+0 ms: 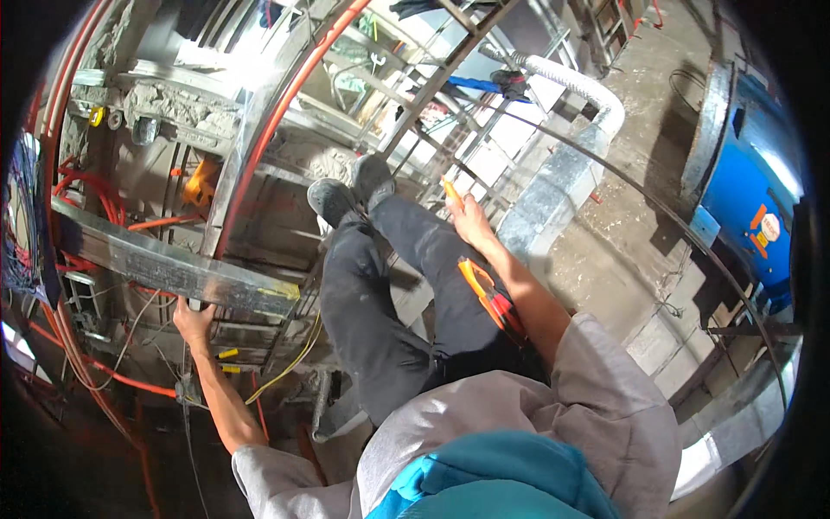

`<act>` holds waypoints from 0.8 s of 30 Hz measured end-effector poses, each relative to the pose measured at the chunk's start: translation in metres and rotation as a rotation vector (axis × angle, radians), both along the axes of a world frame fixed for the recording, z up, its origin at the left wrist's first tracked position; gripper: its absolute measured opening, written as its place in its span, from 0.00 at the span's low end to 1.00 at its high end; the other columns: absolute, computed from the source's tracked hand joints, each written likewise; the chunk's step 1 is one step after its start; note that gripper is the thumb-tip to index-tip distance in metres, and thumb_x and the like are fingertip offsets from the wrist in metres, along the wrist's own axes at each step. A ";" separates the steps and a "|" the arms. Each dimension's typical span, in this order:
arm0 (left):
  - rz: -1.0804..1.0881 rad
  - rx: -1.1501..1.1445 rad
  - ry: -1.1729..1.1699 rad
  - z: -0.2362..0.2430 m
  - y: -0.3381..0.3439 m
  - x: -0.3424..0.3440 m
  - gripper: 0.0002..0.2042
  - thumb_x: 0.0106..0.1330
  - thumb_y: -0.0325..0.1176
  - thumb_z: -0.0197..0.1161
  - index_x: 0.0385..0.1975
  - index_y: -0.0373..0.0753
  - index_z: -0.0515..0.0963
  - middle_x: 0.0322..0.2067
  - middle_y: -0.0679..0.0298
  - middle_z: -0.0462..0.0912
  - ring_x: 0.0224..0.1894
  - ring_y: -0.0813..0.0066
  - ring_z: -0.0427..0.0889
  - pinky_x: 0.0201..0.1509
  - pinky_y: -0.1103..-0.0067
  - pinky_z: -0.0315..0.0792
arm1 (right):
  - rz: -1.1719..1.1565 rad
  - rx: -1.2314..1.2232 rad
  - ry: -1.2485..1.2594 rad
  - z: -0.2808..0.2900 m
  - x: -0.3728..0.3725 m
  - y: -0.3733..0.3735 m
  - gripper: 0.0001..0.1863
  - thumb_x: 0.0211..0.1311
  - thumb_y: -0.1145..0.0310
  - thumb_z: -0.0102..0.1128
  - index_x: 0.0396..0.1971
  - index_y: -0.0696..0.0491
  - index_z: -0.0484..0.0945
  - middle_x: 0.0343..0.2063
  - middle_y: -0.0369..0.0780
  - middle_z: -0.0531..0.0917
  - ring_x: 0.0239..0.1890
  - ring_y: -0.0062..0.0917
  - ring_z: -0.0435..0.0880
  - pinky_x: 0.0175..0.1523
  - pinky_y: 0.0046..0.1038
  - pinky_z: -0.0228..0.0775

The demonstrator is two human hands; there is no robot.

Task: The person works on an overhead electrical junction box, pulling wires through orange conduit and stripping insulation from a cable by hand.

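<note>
My left hand (194, 323) is closed at the lower edge of a long galvanized metal beam (173, 264), its fingertips partly hidden behind the metal. Out past my thigh, my right hand (471, 221) is closed around a slim tool with an orange-yellow end (451, 192); its exact kind is hidden by the fingers. At my right hip hangs an orange-handled tool (477, 281) with red parts beside it. My shoes (333, 201) rest together on the framework in front of me.
Orange-red conduits (259, 164) rise at the left, near bundled cables (24, 225). Silver ducting (543, 203) runs along the right side, with a taut dark cable (644, 189) crossing there. A blue machine (752, 190) stands far right. An open metal lattice (432, 86) extends ahead, over a lower level.
</note>
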State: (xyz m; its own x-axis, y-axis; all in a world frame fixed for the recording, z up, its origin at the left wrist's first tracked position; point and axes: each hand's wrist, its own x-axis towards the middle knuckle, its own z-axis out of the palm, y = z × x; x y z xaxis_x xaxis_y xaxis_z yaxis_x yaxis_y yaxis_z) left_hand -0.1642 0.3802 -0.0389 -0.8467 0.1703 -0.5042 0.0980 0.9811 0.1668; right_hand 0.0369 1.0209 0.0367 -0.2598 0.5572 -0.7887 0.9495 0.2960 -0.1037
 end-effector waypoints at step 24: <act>0.084 -0.054 -0.121 -0.008 -0.013 0.004 0.45 0.38 0.41 0.82 0.58 0.21 0.74 0.49 0.34 0.81 0.52 0.39 0.81 0.55 0.57 0.78 | 0.180 0.329 0.588 -0.045 -0.291 0.119 0.21 0.76 0.62 0.47 0.62 0.55 0.71 0.49 0.56 0.81 0.54 0.51 0.80 0.58 0.45 0.70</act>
State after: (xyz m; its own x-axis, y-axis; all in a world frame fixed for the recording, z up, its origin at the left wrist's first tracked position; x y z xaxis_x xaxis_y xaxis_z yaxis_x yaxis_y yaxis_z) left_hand -0.1604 0.3673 -0.0473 -0.7896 0.0713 -0.6095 -0.0026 0.9928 0.1195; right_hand -0.2541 1.1404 -0.0087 -0.7026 0.6512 -0.2868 0.6967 0.5477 -0.4633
